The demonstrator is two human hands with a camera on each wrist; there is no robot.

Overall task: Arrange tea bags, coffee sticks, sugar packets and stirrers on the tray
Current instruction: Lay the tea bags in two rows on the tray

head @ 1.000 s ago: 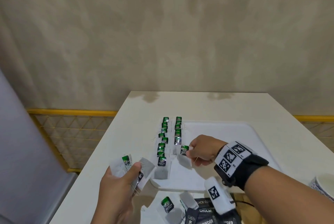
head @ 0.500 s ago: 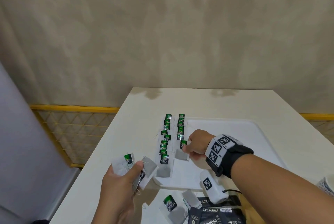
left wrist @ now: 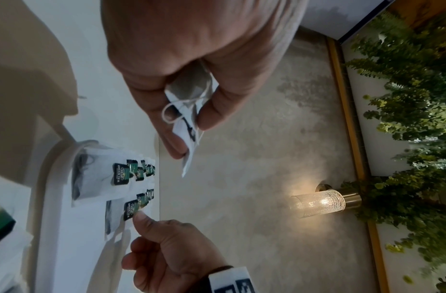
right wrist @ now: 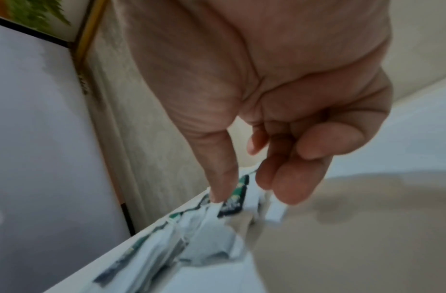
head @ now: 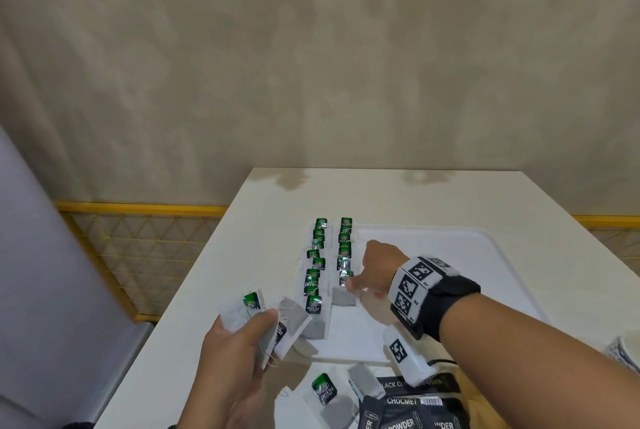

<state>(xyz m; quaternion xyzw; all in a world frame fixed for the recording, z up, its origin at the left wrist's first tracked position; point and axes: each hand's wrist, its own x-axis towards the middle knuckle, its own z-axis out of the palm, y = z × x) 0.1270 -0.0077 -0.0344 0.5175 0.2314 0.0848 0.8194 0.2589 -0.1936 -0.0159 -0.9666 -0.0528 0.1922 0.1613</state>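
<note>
Left hand (head: 239,356) clamped on spare tea bags (head: 266,316) as stock, right hand (head: 375,269) loosely curled, thumb nudging newest bag (head: 345,288) into line at tray's (head: 485,255) left edge.

Matt paper tea bags (head: 343,295) on smooth plastic tray (head: 485,255).

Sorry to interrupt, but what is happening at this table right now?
A person is laying green-tagged tea bags in two rows along the left side of a white tray. The right hand touches the nearest tea bag of the right-hand row with a fingertip, seemingly nudging it into line. The left hand holds a small bunch of tea bags ready. More tea bags and black sachets lie on the table nearer the person.
</note>
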